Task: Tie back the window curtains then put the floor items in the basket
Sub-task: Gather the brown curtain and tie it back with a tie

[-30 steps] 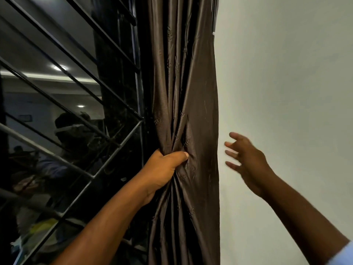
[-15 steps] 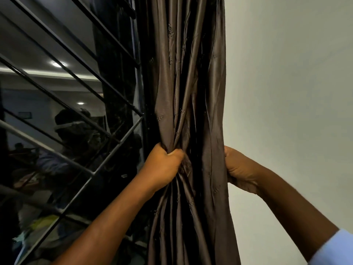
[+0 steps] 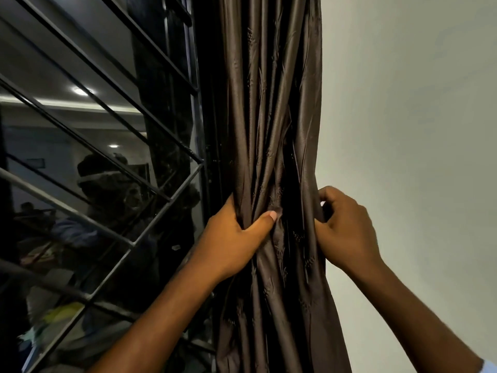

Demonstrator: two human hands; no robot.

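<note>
A dark brown curtain (image 3: pixel 271 130), satin-sheened and faintly patterned, hangs bunched into tight vertical folds between a barred window and a pale wall, pinched to a narrow waist where two bare hands meet it. The left hand (image 3: pixel 236 238) wraps the gathered folds from the window side, its fingers hidden behind the cloth and its thumb pressed flat across the front, closed firmly on the fabric. The right hand (image 3: pixel 347 227) grips the curtain's outer edge on the wall side, fingers (image 3: pixel 326 196) curled tight into the cloth just beside the left thumb. Below the fingers the fabric flares out again and falls past the frame's lower edge. Beyond the left hand, black metal bars (image 3: pixel 107 157) cross the dark window glass (image 3: pixel 67 130), which reflects ceiling lights and a dim figure. Beyond the right hand stands the bare wall (image 3: pixel 416 117).
</note>
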